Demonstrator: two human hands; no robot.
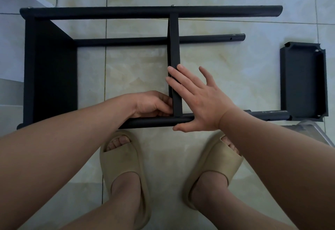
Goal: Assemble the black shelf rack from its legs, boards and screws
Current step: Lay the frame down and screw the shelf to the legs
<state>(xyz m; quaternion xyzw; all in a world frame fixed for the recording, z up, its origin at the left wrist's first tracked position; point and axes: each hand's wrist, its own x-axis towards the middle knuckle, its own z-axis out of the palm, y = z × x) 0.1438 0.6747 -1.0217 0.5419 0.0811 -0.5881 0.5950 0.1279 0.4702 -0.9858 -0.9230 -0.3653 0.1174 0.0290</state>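
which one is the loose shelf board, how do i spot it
Start at the black rack frame lying on its side on the tiled floor. Just past its right end, a loose board lies flat. Unlike the end board and the middle board fixed in the frame, it joins nothing and faces up like a shallow tray.
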